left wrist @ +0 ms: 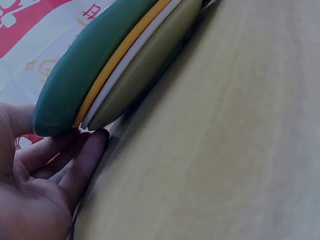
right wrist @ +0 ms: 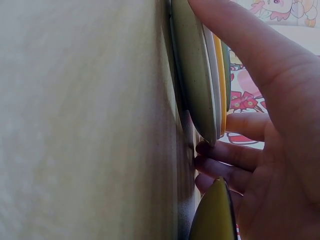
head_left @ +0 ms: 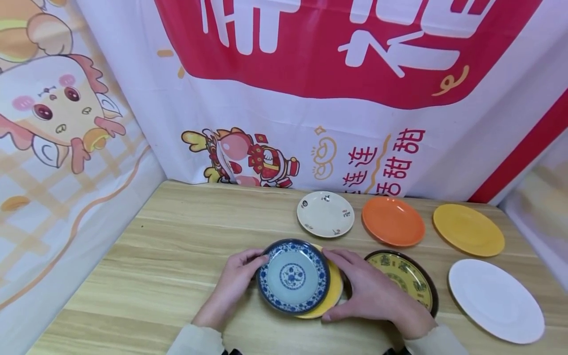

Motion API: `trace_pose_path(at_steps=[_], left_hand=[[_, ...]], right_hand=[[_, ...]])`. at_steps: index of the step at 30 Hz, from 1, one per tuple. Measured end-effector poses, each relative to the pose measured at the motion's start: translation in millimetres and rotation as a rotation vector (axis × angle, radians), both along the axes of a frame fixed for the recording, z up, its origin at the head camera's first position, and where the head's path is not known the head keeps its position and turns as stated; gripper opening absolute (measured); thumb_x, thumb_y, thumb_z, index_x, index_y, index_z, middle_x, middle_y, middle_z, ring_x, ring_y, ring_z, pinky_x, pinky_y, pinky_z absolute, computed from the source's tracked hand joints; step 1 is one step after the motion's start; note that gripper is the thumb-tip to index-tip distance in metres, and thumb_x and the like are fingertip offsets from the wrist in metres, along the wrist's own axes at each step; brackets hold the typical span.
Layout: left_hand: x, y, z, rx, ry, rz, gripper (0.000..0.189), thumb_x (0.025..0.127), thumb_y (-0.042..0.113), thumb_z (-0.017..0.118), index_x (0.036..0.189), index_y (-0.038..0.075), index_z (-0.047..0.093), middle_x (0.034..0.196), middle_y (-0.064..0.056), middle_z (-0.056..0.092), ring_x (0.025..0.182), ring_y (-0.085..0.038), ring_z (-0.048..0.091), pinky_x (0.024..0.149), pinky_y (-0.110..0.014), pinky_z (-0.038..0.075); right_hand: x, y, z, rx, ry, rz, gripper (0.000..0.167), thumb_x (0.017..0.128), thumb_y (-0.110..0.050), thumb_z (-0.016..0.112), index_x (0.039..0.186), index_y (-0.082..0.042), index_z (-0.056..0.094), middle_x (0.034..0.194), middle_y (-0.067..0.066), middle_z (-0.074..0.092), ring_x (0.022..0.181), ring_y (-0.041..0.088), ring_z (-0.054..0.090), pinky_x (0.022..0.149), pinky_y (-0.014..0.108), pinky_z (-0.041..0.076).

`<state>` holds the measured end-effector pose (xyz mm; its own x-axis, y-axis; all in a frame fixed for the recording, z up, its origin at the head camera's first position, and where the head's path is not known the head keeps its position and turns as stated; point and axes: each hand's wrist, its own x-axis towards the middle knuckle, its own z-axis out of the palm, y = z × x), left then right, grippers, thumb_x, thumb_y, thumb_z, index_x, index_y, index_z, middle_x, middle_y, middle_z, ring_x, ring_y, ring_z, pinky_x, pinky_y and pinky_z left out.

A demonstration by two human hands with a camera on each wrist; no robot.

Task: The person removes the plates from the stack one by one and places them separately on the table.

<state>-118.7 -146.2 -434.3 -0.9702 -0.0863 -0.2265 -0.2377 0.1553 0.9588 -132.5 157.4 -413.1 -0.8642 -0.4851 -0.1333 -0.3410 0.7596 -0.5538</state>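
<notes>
A blue-and-white patterned plate (head_left: pixel 293 277) tops a small stack, shifted left over a yellow plate (head_left: pixel 335 291). Under these, the left wrist view shows a white plate's rim (left wrist: pixel 126 66) and an olive-green plate (left wrist: pixel 147 70) at the bottom. My left hand (head_left: pixel 234 282) holds the stack's left side, thumb at the blue plate's rim and fingers tucked beneath. From the right, my right hand (head_left: pixel 374 296) grips the stack between thumb and fingers. In the right wrist view its thumb (right wrist: pixel 240 30) lies along the olive plate and the fingertips are at the far edge.
A dark-rimmed, green-yellow patterned plate (head_left: pixel 406 276) lies partly behind my right hand. Along the back stand a small white printed plate (head_left: pixel 326 214), an orange plate (head_left: pixel 393 221) and a yellow oval plate (head_left: pixel 469 230). A white oval plate (head_left: pixel 496 301) is at right. Printed cloth (head_left: pixel 248 103) hangs behind.
</notes>
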Motion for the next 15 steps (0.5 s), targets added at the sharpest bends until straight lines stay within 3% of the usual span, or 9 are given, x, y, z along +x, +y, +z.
trace_pose_path(at_steps=[9, 15], left_hand=[[-4.3, -11.5, 3.4, 0.025, -0.044, 0.09, 0.036, 0.097, 0.028, 0.078, 0.126, 0.007, 0.074, 0.121, -0.007, 0.073, 0.103, -0.019, 0.065, 0.089, -0.026, 0.055], [-5.4, -15.7, 4.4, 0.063, -0.056, 0.101, 0.036, 0.096, 0.025, 0.079, 0.125, 0.005, 0.073, 0.111, -0.004, 0.077, 0.094, -0.017, 0.067, 0.087, -0.027, 0.056]], right_hand=[[0.8, 0.3, -1.0, 0.008, 0.008, -0.009, 0.132, 0.057, -0.086, 0.088, 0.167, -0.033, 0.039, 0.171, 0.005, 0.042, 0.154, 0.038, 0.045, 0.122, 0.069, 0.044], [2.2, 0.6, -2.4, 0.004, 0.014, -0.004, 0.131, 0.058, -0.087, 0.087, 0.167, -0.033, 0.039, 0.172, 0.005, 0.041, 0.155, 0.038, 0.044, 0.122, 0.068, 0.044]])
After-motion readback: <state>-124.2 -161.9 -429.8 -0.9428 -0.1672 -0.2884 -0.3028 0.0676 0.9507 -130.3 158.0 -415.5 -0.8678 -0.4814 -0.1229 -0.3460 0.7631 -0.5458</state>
